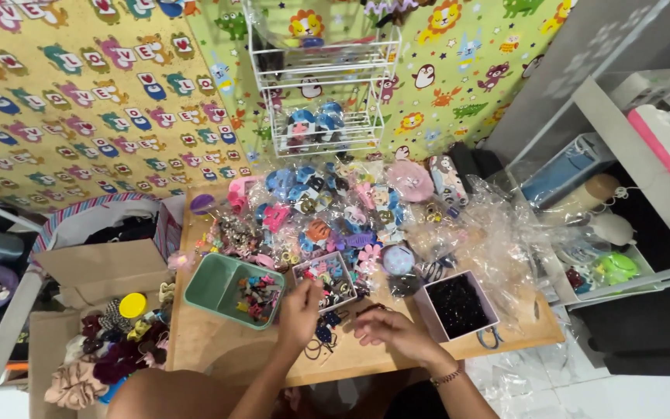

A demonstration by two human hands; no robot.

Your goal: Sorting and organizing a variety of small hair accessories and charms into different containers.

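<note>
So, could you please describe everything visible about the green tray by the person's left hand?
The green tray is a pale mint, rounded-cornered rectangular container, seemingly plastic, lying flat and open near the front-left of the wooden table. Its left part is bare; its right part holds a heap of small multicoloured hair clips. The left hand hovers just right of it, and a small clear compartment box sits alongside.

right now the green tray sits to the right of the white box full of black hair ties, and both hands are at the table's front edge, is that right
Not quite. The head view shows the green tray to the left of the white box full of black hair ties, not the right. The rest holds: the left hand and right hand are both at the front edge of the table.
</note>
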